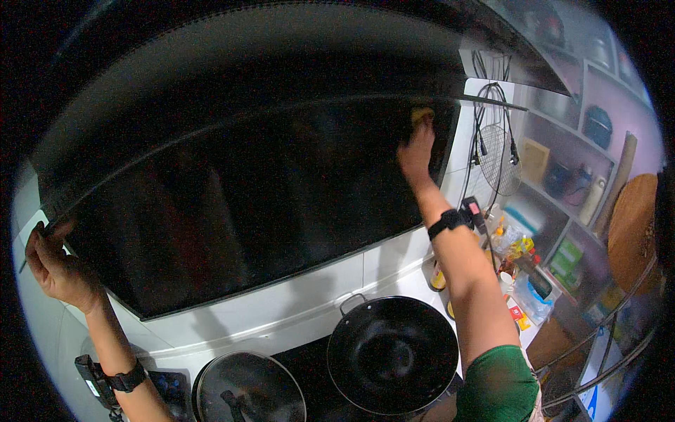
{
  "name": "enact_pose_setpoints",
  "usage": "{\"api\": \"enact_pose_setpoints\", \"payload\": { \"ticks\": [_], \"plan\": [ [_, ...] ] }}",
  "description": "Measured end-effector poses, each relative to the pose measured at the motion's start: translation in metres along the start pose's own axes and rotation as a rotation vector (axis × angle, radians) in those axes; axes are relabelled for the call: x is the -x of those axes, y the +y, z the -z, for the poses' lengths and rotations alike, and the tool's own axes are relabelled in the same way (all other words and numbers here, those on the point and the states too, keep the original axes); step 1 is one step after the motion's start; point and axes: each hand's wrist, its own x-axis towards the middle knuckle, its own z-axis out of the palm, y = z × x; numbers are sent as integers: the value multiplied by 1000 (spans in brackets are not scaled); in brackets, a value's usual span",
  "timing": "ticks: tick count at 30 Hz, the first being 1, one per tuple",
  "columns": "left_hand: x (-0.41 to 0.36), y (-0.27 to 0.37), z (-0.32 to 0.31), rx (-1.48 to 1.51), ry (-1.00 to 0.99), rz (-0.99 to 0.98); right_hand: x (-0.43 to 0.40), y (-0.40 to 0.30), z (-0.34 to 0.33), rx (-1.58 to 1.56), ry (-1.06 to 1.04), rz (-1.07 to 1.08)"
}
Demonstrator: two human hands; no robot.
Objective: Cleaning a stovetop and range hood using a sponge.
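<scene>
My right hand (pixel 417 153) reaches up to the top right part of a glossy black panel (pixel 274 190) above the stove, its fingers on a small yellowish sponge or cloth (pixel 422 114). My left hand (pixel 63 269) is raised at the panel's lower left corner, its fingertips at the dark edge of the range hood (pixel 295 37). Whether those fingers grip the edge is too dark to tell. Both wrists wear black straps with devices on them.
Below stand a black wok (pixel 393 353) and a pan with a glass lid (pixel 252 390) on the black cooktop (pixel 306 369). Bottles and packets crowd the right counter, beside shelves (pixel 572 211). Cables (pixel 493 105) and a wire rack (pixel 501 161) hang on the wall.
</scene>
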Motion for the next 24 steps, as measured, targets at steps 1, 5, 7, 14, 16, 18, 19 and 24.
{"api": "enact_pose_setpoints", "payload": {
  "ticks": [1, 5, 7, 14, 16, 18, 19, 24],
  "plan": [
    [0, 1, 2, -20, 8, -10, 2, 1, -6, -6, -4, -1],
    [4, 9, -6, 311, -7, 179, -6, -14, -8, -67, 91, 59],
    [5, 13, -4, -166, -44, -56, 10, -63, -7, -81, 1, 136],
    [-4, 9, 6, -172, -50, -38, 10, -110, 26, -146, -221, 271],
    [0, 24, -7, -127, -72, -22, -15, -40, 28, 28, -112, 216],
    [0, 0, 5, -13, -82, 31, -20, -23, 15, 60, -49, 162],
    [-4, 6, 5, 115, -93, 95, -24, -14, 18, 29, -54, 140],
    [4, 19, -1, 94, -60, 96, -19, -23, -7, -64, -10, 27]
  ]
}}
